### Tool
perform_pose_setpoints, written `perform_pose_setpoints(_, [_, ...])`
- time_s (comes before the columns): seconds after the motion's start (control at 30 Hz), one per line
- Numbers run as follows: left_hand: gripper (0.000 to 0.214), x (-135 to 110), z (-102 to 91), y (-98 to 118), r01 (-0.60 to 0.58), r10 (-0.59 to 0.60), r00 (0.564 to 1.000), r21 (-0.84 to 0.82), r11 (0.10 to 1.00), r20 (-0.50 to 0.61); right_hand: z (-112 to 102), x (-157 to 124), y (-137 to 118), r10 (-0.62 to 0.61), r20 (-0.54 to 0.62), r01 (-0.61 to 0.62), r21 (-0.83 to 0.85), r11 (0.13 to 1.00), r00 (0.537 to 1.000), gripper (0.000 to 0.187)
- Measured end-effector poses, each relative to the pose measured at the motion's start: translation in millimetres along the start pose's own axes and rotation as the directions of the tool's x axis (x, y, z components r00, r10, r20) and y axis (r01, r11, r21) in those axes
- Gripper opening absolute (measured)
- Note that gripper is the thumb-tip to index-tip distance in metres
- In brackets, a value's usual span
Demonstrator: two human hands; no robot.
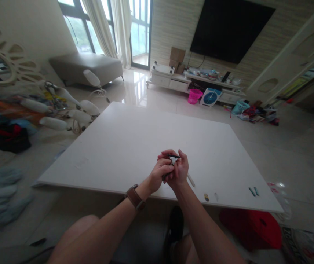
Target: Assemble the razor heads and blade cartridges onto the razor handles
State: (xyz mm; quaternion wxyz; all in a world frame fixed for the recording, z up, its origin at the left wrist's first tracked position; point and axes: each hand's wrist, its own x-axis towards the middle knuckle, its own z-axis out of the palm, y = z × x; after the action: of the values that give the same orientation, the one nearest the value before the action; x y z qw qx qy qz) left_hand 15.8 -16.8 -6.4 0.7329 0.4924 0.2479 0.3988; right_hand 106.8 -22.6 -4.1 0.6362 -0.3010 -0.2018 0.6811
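Both hands meet over the near middle of a white table [113,146]. My left hand [159,174], with a brown watch on its wrist, and my right hand [179,169] are closed together around a small black and silver object [173,159] that I cannot make out. Its top pokes out between the fingertips. A thin white stick [191,180] lies on the table just right of my right hand.
Small bits lie near the table's front edge: a dark piece [206,197], a clear piece [216,197], two teal pieces [254,191]. A red stool [252,227] stands at the right front. White lamp parts [71,113] and clutter sit left. A TV unit [201,86] stands beyond.
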Motion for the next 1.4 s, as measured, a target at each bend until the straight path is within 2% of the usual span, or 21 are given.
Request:
perform_pose_setpoints(0.3, [0.022, 0.9, 3.1, 4.3, 0.037, -0.036, 0.999, 0.064, 0.997, -0.018, 1.0, 0.5, 0.7, -0.017, -0.02, 0.017, 0.002, 1.0, 1.0, 0.043])
perform_pose_setpoints(0.5, [0.018, 0.1, 6.9, 11.0, -0.02, 0.019, 1.0, 0.109, 0.994, 0.007, 1.3, 0.6, 1.1, -0.017, -0.031, 0.016, -0.013, 1.0, 0.999, 0.042])
perform_pose_setpoints(0.73, [0.022, -2.0, 5.0, 9.7, 0.002, 0.008, 0.999, 0.176, 0.984, -0.051, 2.0, 0.6, 2.0, -0.029, -0.044, 0.028, -0.016, 0.999, 0.999, 0.04])
perform_pose_setpoints(0.93, [0.024, -2.0, 3.8, 8.0, -0.022, 0.023, 1.0, 0.161, 0.987, -0.003, 2.5, 0.4, 1.8, -0.031, -0.053, 0.03, -0.021, 0.999, 0.998, 0.041])
perform_pose_setpoints(1.2, [0.017, -1.7, 2.9, 8.5, -0.031, 0.032, 0.999, 0.167, 0.985, -0.007, 3.3, -1.0, 0.2, -0.023, -0.049, 0.022, -0.012, 1.0, 0.999, 0.041])
perform_pose_setpoints(1.4, [0.015, -1.3, 3.0, 9.8, -0.046, 0.041, 0.998, 0.132, 0.99, 0.041, 3.8, -1.4, -0.1, -0.023, -0.055, 0.023, -0.004, 1.0, 0.998, 0.04])
